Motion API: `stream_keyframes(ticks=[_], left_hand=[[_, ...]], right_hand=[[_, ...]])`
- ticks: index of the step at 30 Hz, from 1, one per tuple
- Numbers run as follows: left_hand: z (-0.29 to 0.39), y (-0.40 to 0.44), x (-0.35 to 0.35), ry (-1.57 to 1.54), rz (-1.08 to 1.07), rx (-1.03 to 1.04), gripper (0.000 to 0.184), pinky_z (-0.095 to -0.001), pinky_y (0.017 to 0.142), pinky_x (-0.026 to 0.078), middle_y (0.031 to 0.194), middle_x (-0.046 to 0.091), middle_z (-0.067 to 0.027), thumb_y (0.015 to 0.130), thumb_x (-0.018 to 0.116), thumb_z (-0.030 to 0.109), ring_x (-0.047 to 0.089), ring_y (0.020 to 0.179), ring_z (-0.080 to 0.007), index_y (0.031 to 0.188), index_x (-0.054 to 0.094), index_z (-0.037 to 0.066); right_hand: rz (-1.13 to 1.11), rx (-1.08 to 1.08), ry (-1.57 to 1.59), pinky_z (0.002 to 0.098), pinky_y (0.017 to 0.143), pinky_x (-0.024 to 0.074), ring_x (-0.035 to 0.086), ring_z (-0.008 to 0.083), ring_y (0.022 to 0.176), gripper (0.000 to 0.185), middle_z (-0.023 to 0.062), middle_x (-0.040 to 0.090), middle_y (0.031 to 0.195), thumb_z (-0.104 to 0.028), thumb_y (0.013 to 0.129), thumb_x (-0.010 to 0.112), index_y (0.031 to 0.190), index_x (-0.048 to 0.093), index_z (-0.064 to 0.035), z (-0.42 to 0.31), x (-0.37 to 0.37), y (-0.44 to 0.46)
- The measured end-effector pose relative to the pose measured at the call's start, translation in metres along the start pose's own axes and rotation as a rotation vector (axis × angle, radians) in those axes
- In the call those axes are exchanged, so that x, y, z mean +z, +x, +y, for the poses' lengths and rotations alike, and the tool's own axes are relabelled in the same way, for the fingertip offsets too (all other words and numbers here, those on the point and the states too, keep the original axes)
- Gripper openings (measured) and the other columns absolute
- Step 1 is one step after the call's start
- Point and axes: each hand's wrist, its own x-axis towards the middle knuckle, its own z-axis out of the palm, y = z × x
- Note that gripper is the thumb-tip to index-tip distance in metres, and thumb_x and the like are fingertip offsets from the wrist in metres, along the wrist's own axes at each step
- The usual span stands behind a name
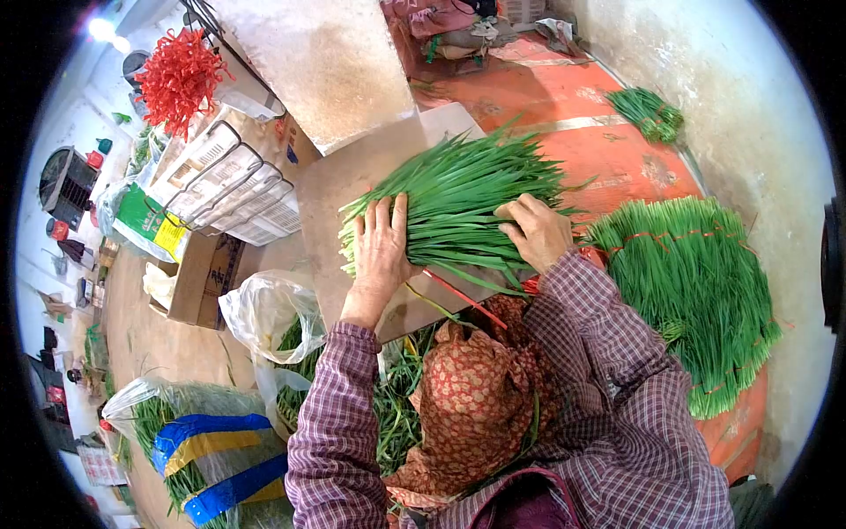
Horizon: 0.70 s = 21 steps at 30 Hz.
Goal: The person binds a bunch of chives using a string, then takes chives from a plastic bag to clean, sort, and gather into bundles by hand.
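Hands [382, 240] [544, 233] on leaves [463, 189] (board [330, 242] partly hidden)

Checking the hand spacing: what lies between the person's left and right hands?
In the head view, a pile of green stalks lies between the left hand and the right hand.

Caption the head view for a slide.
Left hand and right hand touch long green leaves on a board.

The left arm [339, 414] reaches far, the left hand [382, 245] lying palm down, fingers [399, 214] extended and pointing far. The right arm [608, 326] angles far and left, the right hand [542, 232] having bent fingers pointing left.
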Motion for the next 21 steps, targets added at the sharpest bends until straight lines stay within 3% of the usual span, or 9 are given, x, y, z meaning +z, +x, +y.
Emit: stream_keyframes(ticks=[3, 10, 12, 21], left_hand=[[-0.002, 0.001, -0.001, -0.008, -0.032, 0.009, 0.112, -0.0505, 0.099, 0.034, 0.127, 0.043, -0.0186, 0.045, 0.089, 0.034, 0.040, 0.122, -0.0349, 0.137, 0.033, 0.003], [-0.002, 0.000, 0.000, -0.025, -0.027, 0.002, 0.110, -0.0505, 0.099, 0.033, 0.127, 0.043, -0.0185, 0.046, 0.089, 0.033, 0.040, 0.122, -0.0347, 0.136, 0.034, 0.003], [-0.002, -0.001, 0.001, 0.017, 0.001, 0.014, 0.111, -0.0468, 0.099, 0.035, 0.125, 0.044, -0.0159, 0.046, 0.088, 0.031, 0.041, 0.120, -0.0338, 0.137, 0.031, 0.004], [-0.002, -0.001, 0.001, 0.013, 0.001, 0.015, 0.111, -0.0488, 0.099, 0.033, 0.125, 0.043, -0.0181, 0.046, 0.087, 0.032, 0.040, 0.121, -0.0358, 0.137, 0.031, 0.003]], right_hand=[[0.024, -0.039, 0.018, 0.0316, 0.063, 0.0541, 0.060, 0.0170, 0.078, 0.017, -0.0007, 0.054, 0.086, -0.019, 0.079, 0.071, 0.093, 0.062, -0.0155, 0.000, 0.004, 0.005], [-0.096, 0.071, 0.124, 0.0348, 0.067, 0.0513, 0.059, 0.0185, 0.076, 0.018, -0.0007, 0.053, 0.086, -0.025, 0.080, 0.070, 0.095, 0.064, -0.0165, 0.000, 0.005, 0.005], [-0.133, 0.131, 0.231, 0.0381, 0.069, 0.0497, 0.059, 0.0203, 0.077, 0.016, 0.0004, 0.054, 0.085, -0.027, 0.083, 0.067, 0.094, 0.065, -0.0162, 0.000, 0.005, 0.006], [-0.160, 0.099, 0.256, 0.0377, 0.067, 0.0482, 0.060, 0.0231, 0.074, 0.017, 0.0044, 0.058, 0.081, -0.029, 0.085, 0.061, 0.087, 0.063, -0.0125, -0.010, 0.011, 0.015]])
